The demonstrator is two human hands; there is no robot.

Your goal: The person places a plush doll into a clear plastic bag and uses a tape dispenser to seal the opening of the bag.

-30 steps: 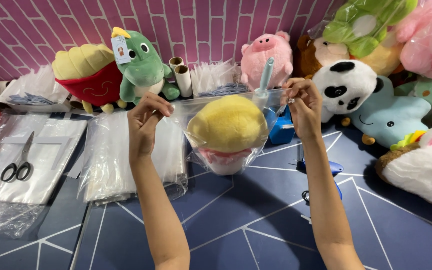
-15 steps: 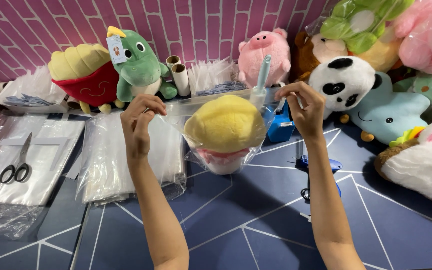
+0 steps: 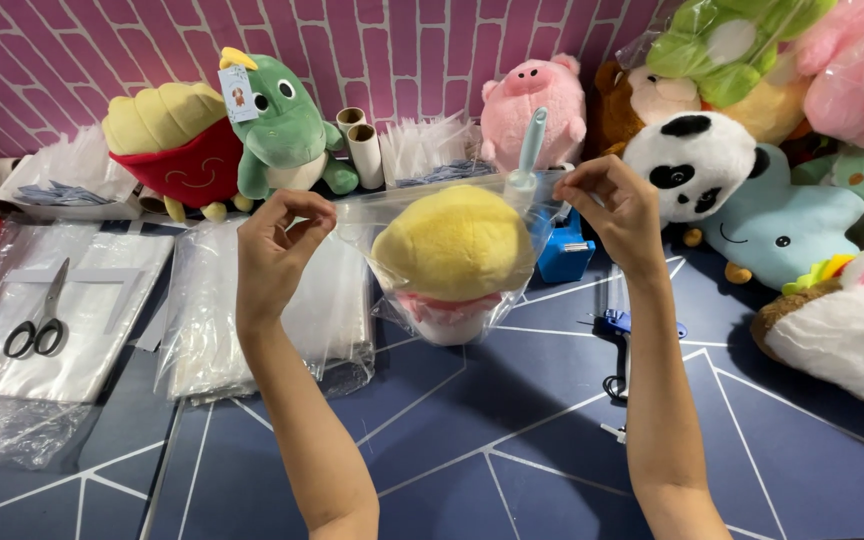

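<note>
I hold a clear plastic bag (image 3: 404,215) up over the blue table (image 3: 472,430) by its two top corners. My left hand (image 3: 277,255) pinches the left corner, my right hand (image 3: 617,210) pinches the right one. Inside the bag sits a plush toy (image 3: 452,245) with a yellow domed top and a pink-and-white base. The bag's bottom hangs just above the tabletop.
A stack of clear bags (image 3: 252,310) lies left of my arm, with scissors (image 3: 37,325) on more plastic farther left. A blue tool with a cord (image 3: 627,330) lies by my right forearm. Plush toys line the back: a green dinosaur (image 3: 287,125), a pink pig (image 3: 532,100), a panda (image 3: 687,165).
Both hands stay on the bag's top corners; the bag and my hands have shifted only slightly, the left hand a little lower.
</note>
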